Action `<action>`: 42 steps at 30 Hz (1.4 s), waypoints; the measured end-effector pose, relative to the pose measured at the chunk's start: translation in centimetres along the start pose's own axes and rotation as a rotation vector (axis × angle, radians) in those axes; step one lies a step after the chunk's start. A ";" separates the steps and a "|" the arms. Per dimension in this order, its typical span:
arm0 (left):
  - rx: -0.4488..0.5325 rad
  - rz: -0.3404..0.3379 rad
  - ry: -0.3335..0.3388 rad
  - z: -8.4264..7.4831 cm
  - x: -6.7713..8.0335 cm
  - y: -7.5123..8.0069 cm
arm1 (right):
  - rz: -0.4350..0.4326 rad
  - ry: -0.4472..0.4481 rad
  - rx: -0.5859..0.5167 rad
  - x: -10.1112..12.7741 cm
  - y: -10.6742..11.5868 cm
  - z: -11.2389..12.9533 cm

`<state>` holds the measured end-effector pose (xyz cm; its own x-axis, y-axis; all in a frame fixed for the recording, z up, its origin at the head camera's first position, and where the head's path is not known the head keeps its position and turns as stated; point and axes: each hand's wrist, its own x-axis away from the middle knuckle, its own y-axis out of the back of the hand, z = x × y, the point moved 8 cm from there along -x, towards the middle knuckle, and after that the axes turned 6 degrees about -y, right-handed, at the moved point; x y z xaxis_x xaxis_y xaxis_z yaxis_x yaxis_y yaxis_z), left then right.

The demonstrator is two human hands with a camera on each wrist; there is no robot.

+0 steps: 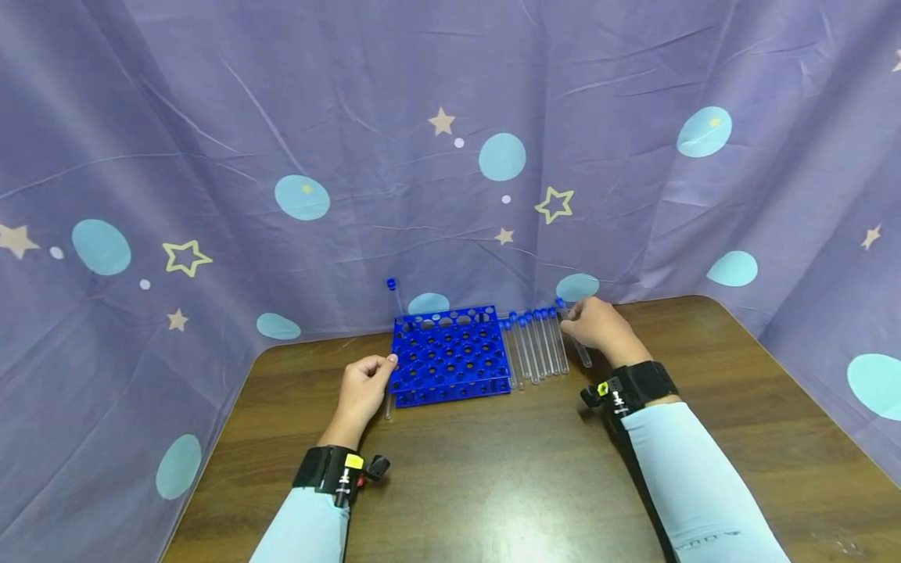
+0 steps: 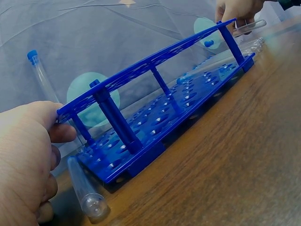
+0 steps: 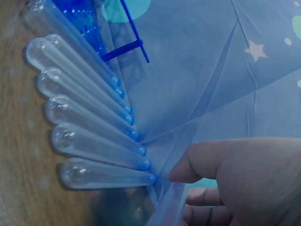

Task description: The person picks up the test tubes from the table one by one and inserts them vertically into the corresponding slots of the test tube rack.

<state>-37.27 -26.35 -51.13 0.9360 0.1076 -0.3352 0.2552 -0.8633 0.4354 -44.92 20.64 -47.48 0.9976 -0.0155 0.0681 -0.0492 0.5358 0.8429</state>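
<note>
My left hand point(image 1: 364, 389) grips the left end of a blue test tube rack point(image 1: 450, 356), thumb on its upper plate. One blue-capped test tube point(image 2: 43, 77) stands tilted at the rack's back left corner. Below the left hand, a clear tube point(image 2: 87, 193) lies on the table beside the rack. My right hand point(image 1: 598, 322) pinches a clear test tube point(image 3: 170, 207) between thumb and fingers; its blue cap shows above the hand in the head view. Several blue-capped test tubes point(image 1: 540, 348) lie side by side between the rack and the right hand, caps toward the curtain.
A purple curtain point(image 1: 394, 156) with stars and dots hangs right behind the rack and the tubes. The brown wooden table point(image 1: 479, 477) spreads out in front of the rack and between both forearms.
</note>
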 end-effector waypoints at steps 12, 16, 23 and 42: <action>0.008 -0.017 -0.005 0.0 0.2 0.1 | 0.000 0.021 -0.049 0.3 1.0 1.2; 0.004 -0.016 -0.011 0.0 0.1 0.1 | -0.020 0.029 -0.061 0.5 1.5 1.7; 0.006 -0.015 -0.016 -0.1 0.0 0.1 | -0.027 0.040 -0.090 1.0 2.2 2.5; 0.023 -0.010 -0.010 0.1 0.0 0.0 | -0.125 0.108 -0.166 1.6 3.0 3.8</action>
<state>-37.26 -26.42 -51.17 0.9309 0.1117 -0.3477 0.2590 -0.8731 0.4130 -43.65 19.00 -42.76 0.9954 -0.0049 -0.0961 0.0749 0.6667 0.7416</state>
